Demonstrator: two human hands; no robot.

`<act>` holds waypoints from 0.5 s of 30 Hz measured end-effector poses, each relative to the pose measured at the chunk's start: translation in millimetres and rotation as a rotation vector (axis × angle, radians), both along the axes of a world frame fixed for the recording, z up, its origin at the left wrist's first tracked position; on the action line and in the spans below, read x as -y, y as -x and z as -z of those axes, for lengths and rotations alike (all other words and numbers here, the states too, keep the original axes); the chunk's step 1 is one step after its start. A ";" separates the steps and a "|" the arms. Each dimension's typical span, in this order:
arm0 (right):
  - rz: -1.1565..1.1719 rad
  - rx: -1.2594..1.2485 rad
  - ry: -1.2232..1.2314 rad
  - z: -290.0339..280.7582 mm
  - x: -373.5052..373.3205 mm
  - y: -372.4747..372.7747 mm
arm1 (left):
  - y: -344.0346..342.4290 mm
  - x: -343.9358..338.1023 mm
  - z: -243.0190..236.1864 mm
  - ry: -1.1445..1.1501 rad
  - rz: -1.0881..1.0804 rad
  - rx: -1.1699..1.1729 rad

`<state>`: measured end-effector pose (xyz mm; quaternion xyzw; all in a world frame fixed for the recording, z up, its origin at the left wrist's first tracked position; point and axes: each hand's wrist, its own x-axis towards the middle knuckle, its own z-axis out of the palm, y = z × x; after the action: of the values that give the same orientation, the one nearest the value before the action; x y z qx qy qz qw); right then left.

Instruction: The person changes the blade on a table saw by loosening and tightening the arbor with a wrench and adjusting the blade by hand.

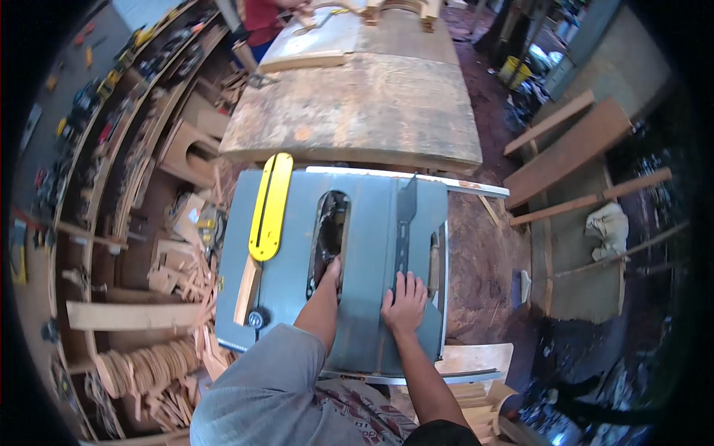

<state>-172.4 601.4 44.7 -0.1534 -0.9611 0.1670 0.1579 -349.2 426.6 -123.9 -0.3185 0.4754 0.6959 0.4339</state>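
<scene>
A grey table saw stands in front of me with its long blade opening uncovered. My left hand reaches down into that opening. Its fingers are hidden inside, so what they touch cannot be seen. Flat on the saw top, fingers spread, my right hand rests beside the lower end of a dark slotted fence piece. The yellow throat plate lies left of the opening, near a wooden strip and a round black knob.
A worn wooden workbench adjoins the saw's far side, where a person in red stands. Shelves of tools and wood offcuts line the left. Boards lean at the right, and a yellow bucket stands behind.
</scene>
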 end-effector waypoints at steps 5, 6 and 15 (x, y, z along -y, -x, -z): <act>0.017 -0.018 0.022 -2.4 1.3 -2.3 | 4.2 -1.2 -6.1 0.049 0.064 0.001; 0.007 -0.017 0.035 -2.5 -0.1 0.2 | 6.5 -2.3 -5.5 0.057 0.071 0.001; 0.018 -0.009 0.027 -1.5 1.6 1.9 | 2.7 0.4 3.1 0.102 0.091 0.024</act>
<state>-174.3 599.8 46.2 -0.1636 -0.9565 0.1793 0.1616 -351.9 426.1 -127.0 -0.3265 0.5189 0.6465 0.4540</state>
